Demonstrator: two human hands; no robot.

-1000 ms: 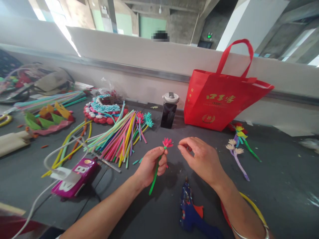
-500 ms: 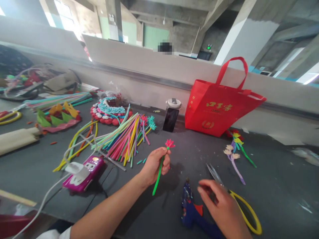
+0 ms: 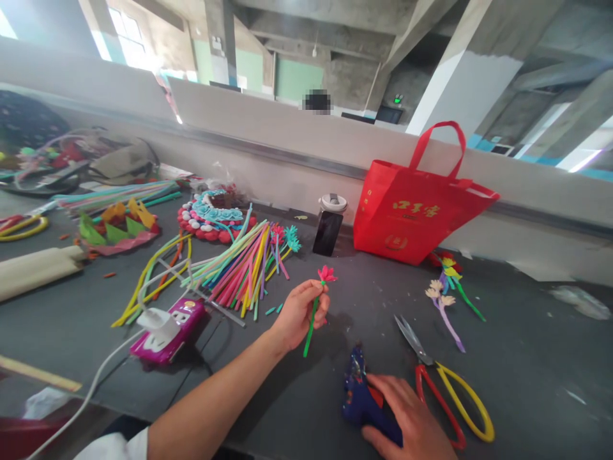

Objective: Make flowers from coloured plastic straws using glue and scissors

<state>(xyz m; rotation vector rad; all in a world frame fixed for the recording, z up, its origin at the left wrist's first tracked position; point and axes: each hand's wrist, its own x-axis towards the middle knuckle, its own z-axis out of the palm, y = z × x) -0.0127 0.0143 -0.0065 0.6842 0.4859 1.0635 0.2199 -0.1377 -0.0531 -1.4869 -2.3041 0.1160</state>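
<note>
My left hand (image 3: 304, 313) pinches a small flower with a pink-red head (image 3: 327, 275) and a green stem (image 3: 311, 329), held upright above the dark table. Its fingers wrap the stem just under the bloom. Lying on the table, a dark blue glue gun (image 3: 355, 390) with a red trigger points away from me. My right hand (image 3: 407, 418) is around its handle, thumb on the near side and fingers by the trigger; the palm side is hidden. Just right of that hand lie scissors (image 3: 426, 361) with one red and one yellow handle loop.
Colourful pipe cleaners (image 3: 244, 268) lie fanned out behind a purple power strip (image 3: 167, 332) with a white plug and cable. A phone (image 3: 328, 231) leans on a white-lidded cup (image 3: 334, 202). A red bag (image 3: 421, 211) stands at the partition, finished flowers (image 3: 445, 300) before it.
My right hand has moved from beside the glue gun onto its handle, uncovering the scissors' red loop. The left hand still holds the flower, its stem slightly more upright. The view has shifted a little.
</note>
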